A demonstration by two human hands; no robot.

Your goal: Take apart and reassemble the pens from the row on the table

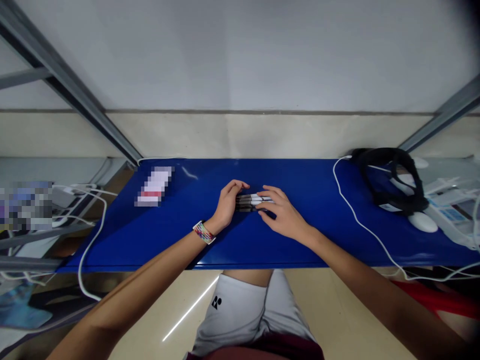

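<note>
Several black-and-white pens [252, 201] lie side by side in a row on the blue tabletop [300, 176], pointing left to right. My left hand [228, 201] stands on its edge at their left ends, with its fingers stretched and slightly bent beyond them. From the right, my right hand [279, 210] reaches over the other ends, fingers apart and touching the pens. Part of the row is hidden under its fingers. A colourful woven band [204, 232] is around my left wrist.
A blurred-out phone-like rectangle [155, 186] lies on the left of the table. A black head strap [395, 185] and a white cable [354, 212] are at the right. Grey metal posts [90, 102] flank the table, with a wall [232, 132] behind.
</note>
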